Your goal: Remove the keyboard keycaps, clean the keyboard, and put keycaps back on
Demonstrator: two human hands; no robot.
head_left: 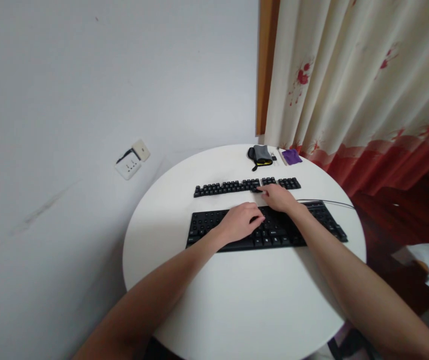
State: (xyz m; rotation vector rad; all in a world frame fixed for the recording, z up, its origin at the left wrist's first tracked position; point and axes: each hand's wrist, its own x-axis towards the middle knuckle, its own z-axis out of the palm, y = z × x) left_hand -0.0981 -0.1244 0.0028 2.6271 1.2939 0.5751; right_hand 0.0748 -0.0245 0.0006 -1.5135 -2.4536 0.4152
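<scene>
A black keyboard [312, 227] lies across the middle of a round white table [237, 300]. My left hand [241, 221] rests on its keys near the centre, fingers curled down onto them. Behind the keyboard runs a row of loose black keycaps [225, 188] laid out in lines. My right hand [278, 196] reaches past the keyboard to that row, its fingertips pinched on a keycap [258, 189] near the gap in the row.
A grey and black pouch [261, 155] and a purple cloth [292, 156] lie at the table's far edge. The keyboard's cable [330, 202] trails right. A wall socket [131, 160] sits on the white wall at left; a curtain [349, 85] hangs at right.
</scene>
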